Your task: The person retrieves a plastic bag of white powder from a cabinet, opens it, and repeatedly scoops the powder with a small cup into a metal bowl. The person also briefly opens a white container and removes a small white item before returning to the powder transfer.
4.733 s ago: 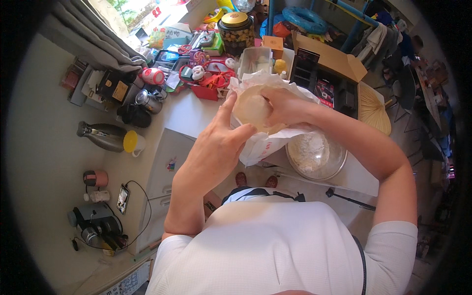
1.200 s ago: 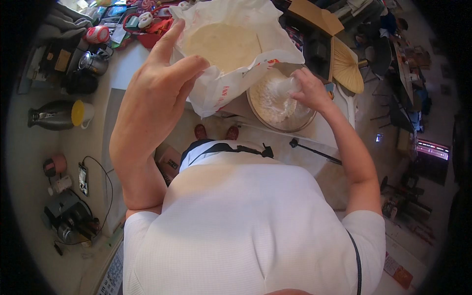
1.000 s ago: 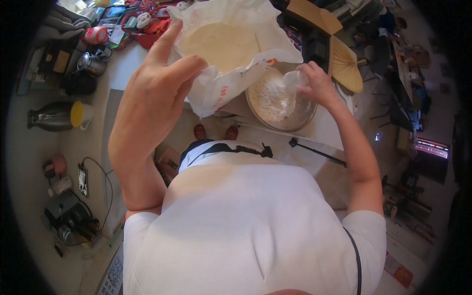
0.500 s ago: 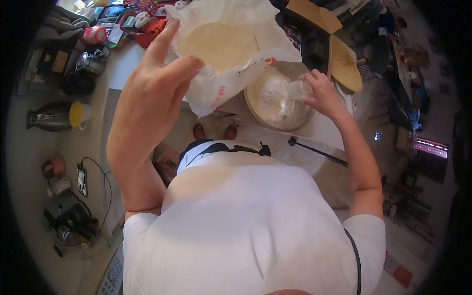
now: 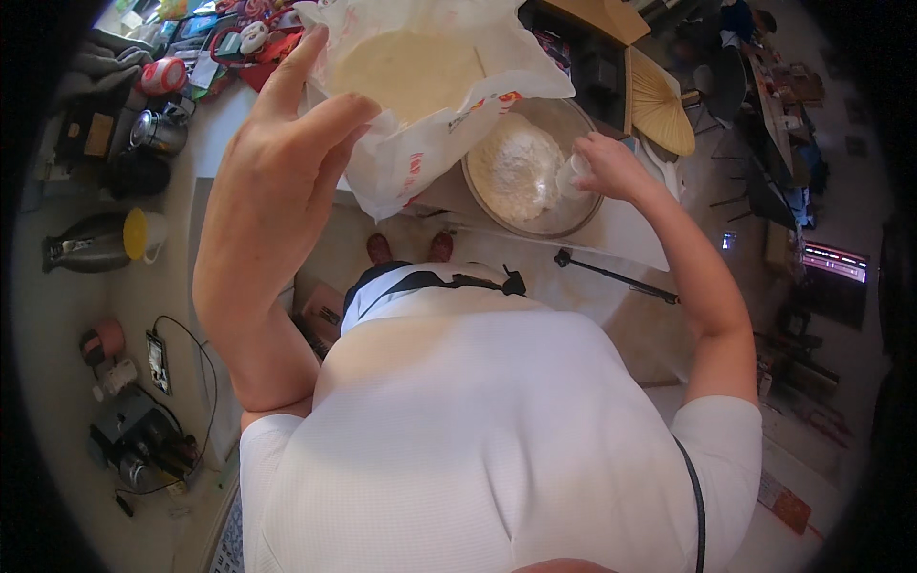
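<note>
Since the frame half a second ago, the right hand has shifted toward the bowl's right rim, with its small clear cup now tipped over the flour.

The white flour bag is held up above the table's near edge, its open mouth facing up and toward the person, its long axis running left to right. The left hand is clamped on the bag's left side. The glass bowl sits near the table's near edge with a mound of flour inside. The right grip is closed around the cup.
</note>
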A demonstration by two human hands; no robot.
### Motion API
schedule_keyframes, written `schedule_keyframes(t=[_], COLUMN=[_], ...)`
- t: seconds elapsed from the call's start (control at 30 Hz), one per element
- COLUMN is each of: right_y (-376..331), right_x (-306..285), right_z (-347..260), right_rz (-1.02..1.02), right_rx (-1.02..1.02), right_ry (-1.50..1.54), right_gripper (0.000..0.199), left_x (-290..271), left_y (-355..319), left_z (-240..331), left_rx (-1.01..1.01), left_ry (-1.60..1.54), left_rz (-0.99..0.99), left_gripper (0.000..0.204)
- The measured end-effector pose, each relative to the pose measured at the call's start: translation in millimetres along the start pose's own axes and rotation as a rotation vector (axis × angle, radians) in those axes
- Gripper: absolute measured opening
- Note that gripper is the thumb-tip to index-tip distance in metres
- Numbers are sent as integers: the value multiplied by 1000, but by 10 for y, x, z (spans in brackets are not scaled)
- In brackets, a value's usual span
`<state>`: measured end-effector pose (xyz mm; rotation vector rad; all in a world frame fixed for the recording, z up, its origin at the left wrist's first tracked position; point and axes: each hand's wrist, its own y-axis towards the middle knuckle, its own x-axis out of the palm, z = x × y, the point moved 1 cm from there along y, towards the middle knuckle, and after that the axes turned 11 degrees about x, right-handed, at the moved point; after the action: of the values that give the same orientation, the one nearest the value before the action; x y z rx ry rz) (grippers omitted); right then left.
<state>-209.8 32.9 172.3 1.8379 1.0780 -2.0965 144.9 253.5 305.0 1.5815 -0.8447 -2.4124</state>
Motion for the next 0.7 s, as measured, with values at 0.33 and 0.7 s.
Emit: schedule_keyframes(t=[0.33,0.7], right_y=[50,-13], right_x=[-77,-51], right_z=[-132,-126], right_rz=[-87,-52], right_rx=[-2,31], right_ry=[-90,-40], right_gripper=[47,47], left_x=[-11,-13], left_y=[-36,-15], left_z=[-1,2], left_rx=[-3,3], left_ry=[-20,-7], left_rz=[11,-8], left_gripper=[14,13])
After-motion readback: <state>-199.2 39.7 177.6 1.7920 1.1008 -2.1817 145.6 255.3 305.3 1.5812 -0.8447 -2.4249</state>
